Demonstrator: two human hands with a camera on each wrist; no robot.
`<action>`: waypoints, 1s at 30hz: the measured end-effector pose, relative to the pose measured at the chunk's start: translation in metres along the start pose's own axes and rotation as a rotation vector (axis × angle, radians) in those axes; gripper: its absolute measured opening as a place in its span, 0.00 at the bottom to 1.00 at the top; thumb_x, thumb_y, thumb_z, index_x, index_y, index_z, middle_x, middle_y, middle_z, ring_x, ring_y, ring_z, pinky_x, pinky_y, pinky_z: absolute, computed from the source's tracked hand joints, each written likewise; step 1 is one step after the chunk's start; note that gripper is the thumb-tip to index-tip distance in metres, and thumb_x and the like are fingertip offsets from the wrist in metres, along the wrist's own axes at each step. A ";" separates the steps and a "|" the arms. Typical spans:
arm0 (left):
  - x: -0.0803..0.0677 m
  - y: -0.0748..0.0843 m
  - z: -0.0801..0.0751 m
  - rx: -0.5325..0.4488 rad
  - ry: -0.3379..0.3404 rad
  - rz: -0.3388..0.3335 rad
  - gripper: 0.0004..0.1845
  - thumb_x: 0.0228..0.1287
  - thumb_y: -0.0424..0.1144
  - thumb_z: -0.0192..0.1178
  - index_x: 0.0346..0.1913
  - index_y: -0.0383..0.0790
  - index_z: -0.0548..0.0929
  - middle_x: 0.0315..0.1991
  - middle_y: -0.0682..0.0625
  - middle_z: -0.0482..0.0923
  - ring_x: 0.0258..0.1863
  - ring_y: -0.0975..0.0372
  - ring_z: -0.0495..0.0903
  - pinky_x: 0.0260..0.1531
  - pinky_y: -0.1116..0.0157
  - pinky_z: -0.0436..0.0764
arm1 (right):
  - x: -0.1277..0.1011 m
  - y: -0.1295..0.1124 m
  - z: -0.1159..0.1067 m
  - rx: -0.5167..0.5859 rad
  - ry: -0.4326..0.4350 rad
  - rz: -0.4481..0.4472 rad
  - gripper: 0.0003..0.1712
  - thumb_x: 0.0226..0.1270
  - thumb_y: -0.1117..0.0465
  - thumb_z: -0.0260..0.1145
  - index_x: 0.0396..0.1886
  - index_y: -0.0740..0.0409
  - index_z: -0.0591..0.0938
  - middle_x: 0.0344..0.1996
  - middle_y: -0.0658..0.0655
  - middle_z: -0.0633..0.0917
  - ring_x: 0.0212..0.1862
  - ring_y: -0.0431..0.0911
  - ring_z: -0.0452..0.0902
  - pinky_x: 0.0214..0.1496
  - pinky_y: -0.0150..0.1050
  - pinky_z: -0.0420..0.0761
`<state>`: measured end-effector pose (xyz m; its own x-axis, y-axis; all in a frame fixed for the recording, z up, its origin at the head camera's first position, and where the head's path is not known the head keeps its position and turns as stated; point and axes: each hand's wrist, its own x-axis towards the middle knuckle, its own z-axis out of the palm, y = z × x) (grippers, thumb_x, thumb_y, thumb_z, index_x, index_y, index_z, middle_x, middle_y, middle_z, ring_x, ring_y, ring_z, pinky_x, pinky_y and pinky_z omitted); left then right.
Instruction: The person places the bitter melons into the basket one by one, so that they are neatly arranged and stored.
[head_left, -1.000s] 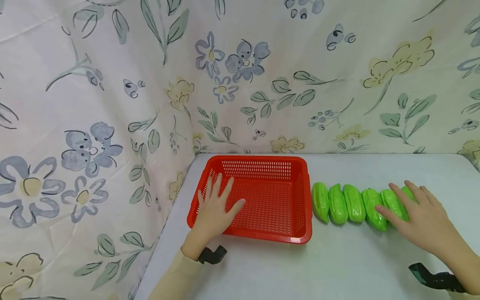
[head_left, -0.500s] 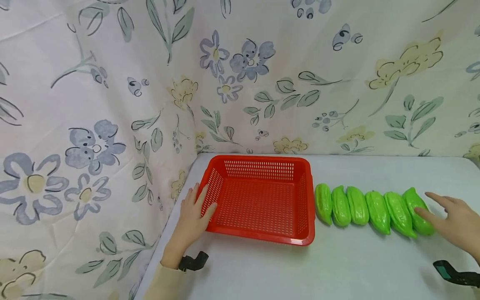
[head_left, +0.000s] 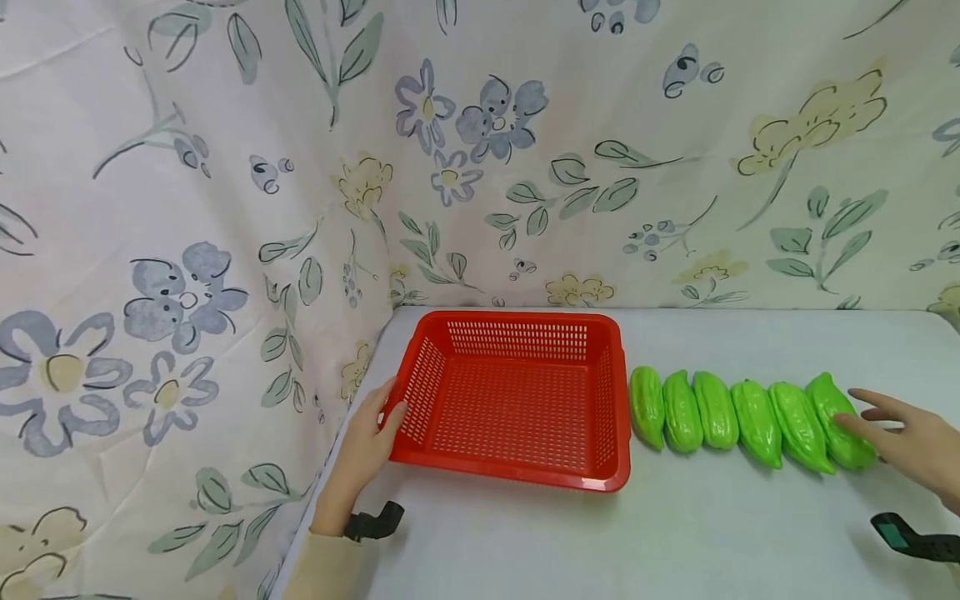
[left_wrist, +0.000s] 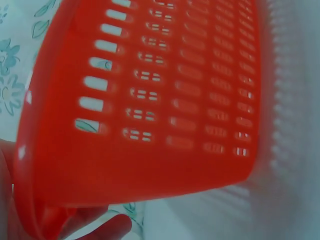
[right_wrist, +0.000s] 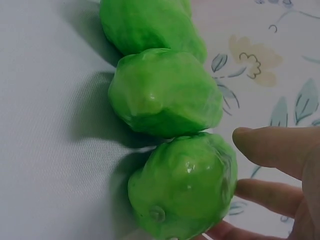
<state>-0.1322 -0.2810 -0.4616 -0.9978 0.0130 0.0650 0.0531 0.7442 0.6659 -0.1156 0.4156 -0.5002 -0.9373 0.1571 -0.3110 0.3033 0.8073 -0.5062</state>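
The red plastic basket [head_left: 517,483] with slotted walls stands on the table, nothing inside it. My left hand [head_left: 360,446] grips its left rim, thumb at the inner side; the left wrist view shows the perforated basket wall [left_wrist: 150,175] close up with fingers around the rim at lower left. Several shiny green peppers [head_left: 756,421] lie in a row right of the basket. At the row's right end, my right hand [head_left: 915,446] reaches over the last green pepper [right_wrist: 182,185], its fingers spread, one fingertip right at the pepper's side.
A white table [head_left: 675,533] carries everything, its back edge against a flowered cloth [head_left: 570,167]. The same cloth hangs along the left side. A dark wrist strap [head_left: 375,523] sits on the left wrist, another mount [head_left: 911,537] by the right.
My left hand has moved left and down from over the basket to its left rim. My right hand has moved right, off the row's top, to the outer side of the last pepper.
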 end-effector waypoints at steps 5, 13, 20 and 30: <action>0.000 -0.004 0.000 -0.017 0.012 -0.033 0.30 0.80 0.42 0.53 0.80 0.44 0.65 0.71 0.38 0.74 0.55 0.48 0.81 0.48 0.52 0.89 | 0.005 0.000 0.002 -0.014 0.016 -0.011 0.52 0.81 0.36 0.50 0.79 0.74 0.48 0.59 0.89 0.62 0.54 0.82 0.61 0.47 0.72 0.75; 0.001 -0.009 0.005 -0.113 0.041 -0.053 0.28 0.79 0.38 0.53 0.79 0.46 0.68 0.64 0.37 0.80 0.42 0.52 0.82 0.33 0.70 0.84 | 0.009 0.000 0.008 -0.032 0.087 -0.022 0.50 0.81 0.37 0.52 0.78 0.76 0.51 0.57 0.91 0.62 0.56 0.84 0.59 0.50 0.77 0.73; 0.001 -0.014 0.007 -0.176 0.041 -0.062 0.28 0.80 0.38 0.52 0.79 0.50 0.68 0.68 0.36 0.77 0.45 0.48 0.86 0.36 0.62 0.91 | 0.011 0.000 0.006 -0.037 0.085 -0.031 0.51 0.81 0.37 0.52 0.78 0.76 0.51 0.57 0.93 0.63 0.55 0.84 0.60 0.48 0.75 0.75; 0.002 -0.015 0.009 -0.213 0.039 -0.065 0.28 0.81 0.38 0.52 0.80 0.51 0.67 0.69 0.36 0.76 0.45 0.47 0.86 0.36 0.61 0.91 | 0.009 -0.002 0.003 0.001 0.079 -0.003 0.50 0.81 0.39 0.53 0.78 0.76 0.50 0.58 0.93 0.62 0.53 0.83 0.63 0.43 0.66 0.81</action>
<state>-0.1354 -0.2862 -0.4786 -0.9973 -0.0592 0.0433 0.0005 0.5845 0.8114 -0.1247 0.4135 -0.5044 -0.9488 0.1989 -0.2455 0.3006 0.8074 -0.5076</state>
